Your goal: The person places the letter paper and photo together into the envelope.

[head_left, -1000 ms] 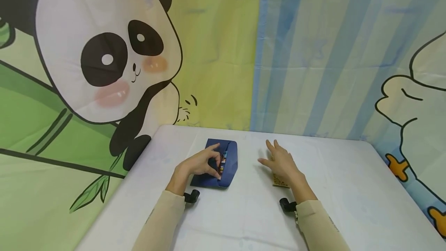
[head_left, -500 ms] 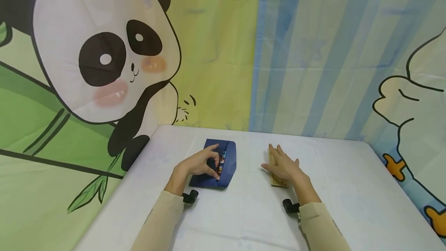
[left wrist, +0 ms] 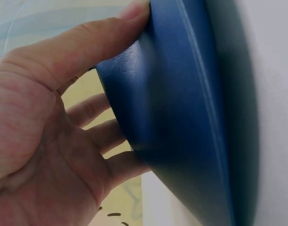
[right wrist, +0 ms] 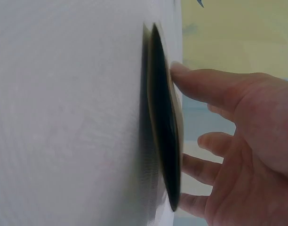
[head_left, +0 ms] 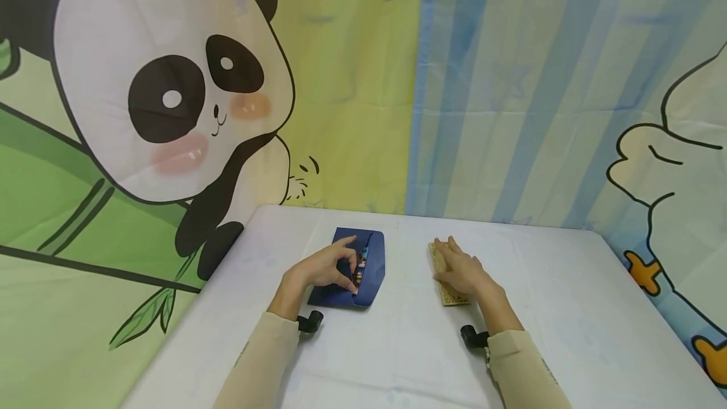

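Left of the table's middle lies a blue paper envelope (head_left: 372, 278) with its flap spread to the right. My left hand (head_left: 322, 267) pinches the envelope's opening edge, thumb on the near side. Colourful printed contents (head_left: 362, 259) show at the opening; their kind is unclear. In the left wrist view the thumb presses the raised blue paper (left wrist: 167, 103), with the other fingers behind it. My right hand (head_left: 462, 272) touches the top of a flat, gold-patterned paper sleeve (head_left: 451, 296), its fingers extended. A dark gap (right wrist: 164, 117) shows along the sleeve's end in the right wrist view.
Both things lie on a white-covered table (head_left: 397, 352). A cloth backdrop with a printed panda (head_left: 244, 118) hangs behind the table. Small black wrist cameras (head_left: 310, 321) are worn on both arms.
My right hand has come down onto the gold-patterned sleeve, and the sleeve's far end has shifted left. The right thumb has drawn nearer to the hand. The left hand has stayed at the envelope.
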